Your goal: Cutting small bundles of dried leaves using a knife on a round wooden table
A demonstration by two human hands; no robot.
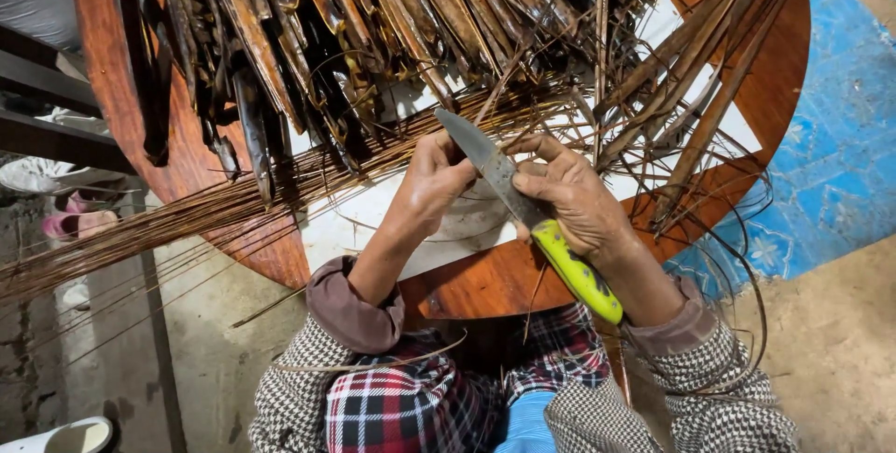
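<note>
Your right hand (571,194) clamps knife (527,215), yellow-green handle toward you, blade pointing up-left. Your left hand (431,182) pinches thin leaf rib (509,80) beside blade, hands nearly touching. Round wooden table (793,61) beneath; dark dried leaf strips (373,14) piled beyond; stripped-rib bundle (140,229) trails left
</note>
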